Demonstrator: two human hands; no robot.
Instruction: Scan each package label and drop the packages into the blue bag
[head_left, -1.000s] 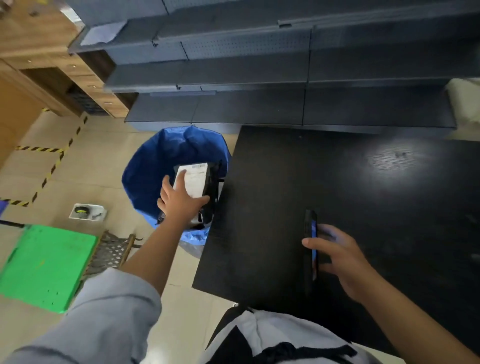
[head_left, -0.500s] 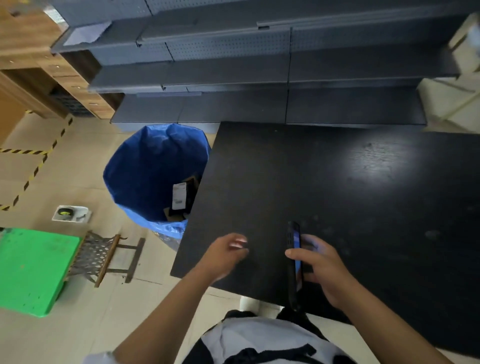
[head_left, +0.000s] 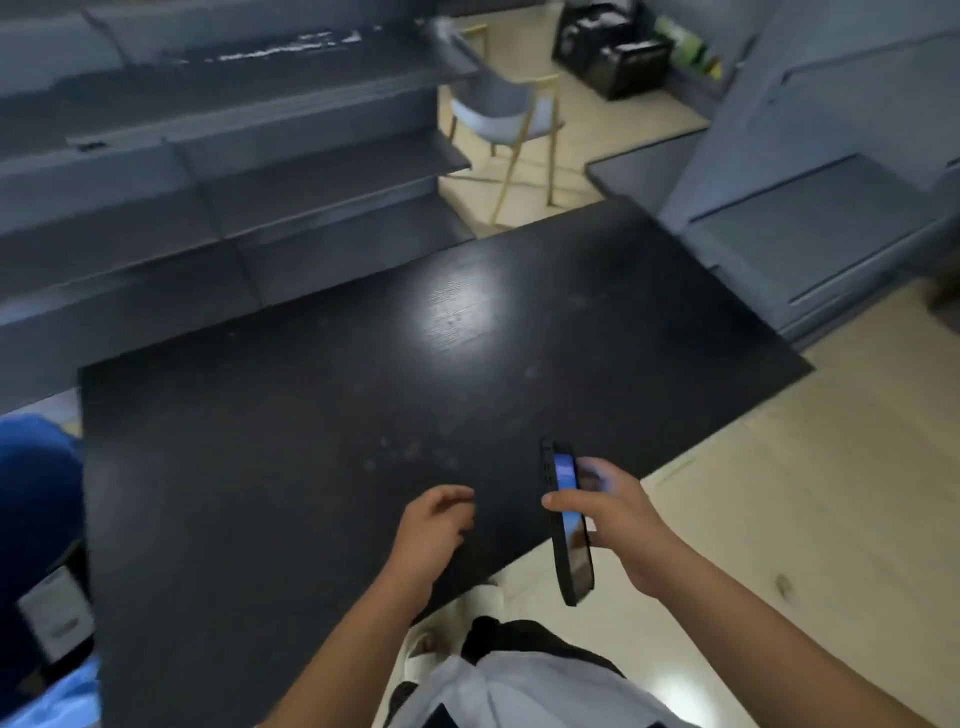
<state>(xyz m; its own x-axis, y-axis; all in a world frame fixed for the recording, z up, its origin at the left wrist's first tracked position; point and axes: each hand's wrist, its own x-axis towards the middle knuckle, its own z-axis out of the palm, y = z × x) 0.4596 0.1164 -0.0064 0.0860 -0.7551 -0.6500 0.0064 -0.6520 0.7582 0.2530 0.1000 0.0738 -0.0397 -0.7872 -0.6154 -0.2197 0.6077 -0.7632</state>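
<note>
Your left hand (head_left: 434, 525), back from the blue bag (head_left: 36, 499) with fingers loosely curled and empty, now hovers beside the right hand (head_left: 618, 525) gripping the phone (head_left: 566, 519): that package is dropped.

One phone (head_left: 567, 525), one table (head_left: 311, 415), one chair (head_left: 511, 111), one blue bag (head_left: 36, 499), two hands

Both forearms are bare from the frame edge to the wrist. The left hand (head_left: 434, 525) and right hand (head_left: 618, 514) carry no gloves, rings or watch. A light grey-white garment (head_left: 524, 686) with black panels covers the torso at the lower edge.
</note>
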